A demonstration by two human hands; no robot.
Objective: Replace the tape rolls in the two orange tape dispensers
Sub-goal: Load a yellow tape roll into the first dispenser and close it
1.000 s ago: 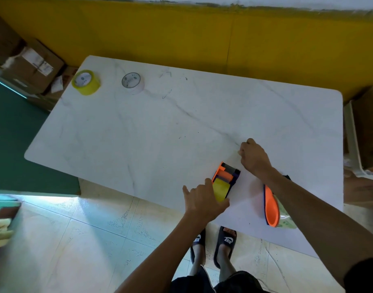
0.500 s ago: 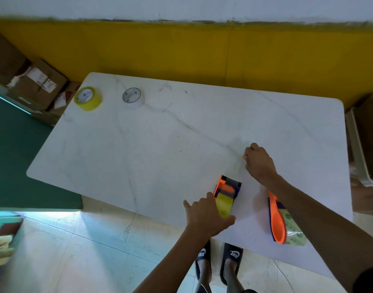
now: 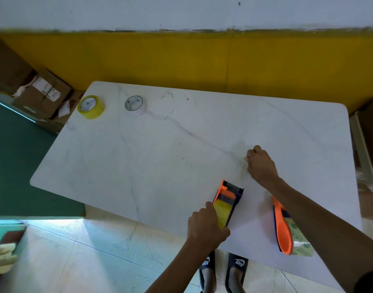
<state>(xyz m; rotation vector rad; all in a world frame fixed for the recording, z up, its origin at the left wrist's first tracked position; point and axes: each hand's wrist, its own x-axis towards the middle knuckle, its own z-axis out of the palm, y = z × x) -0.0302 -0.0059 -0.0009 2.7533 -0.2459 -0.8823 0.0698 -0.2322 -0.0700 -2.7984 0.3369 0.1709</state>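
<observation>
Soft dim daylight, bright glare on floor tiles (image 3: 54, 220), slight blur, wide-angle edge bending.

— What is on the marble desk (image 3: 160, 155)?
— A left hand (image 3: 206, 228) grips an orange dispenser (image 3: 227, 199) loaded with yellow tape; the right hand (image 3: 260, 166) is closed, pressed to the desk beyond it.
— Elsewhere?
— A second dispenser (image 3: 283, 229) at the near edge; a yellow roll (image 3: 91, 106) and white roll (image 3: 136, 105) at the far-left corner.

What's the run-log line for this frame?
left hand: gripping dispenser with yellow roll | right hand: fisted on table, possibly pulling tape | second dispenser: untouched | spare rolls: yellow, white, far-left
</observation>
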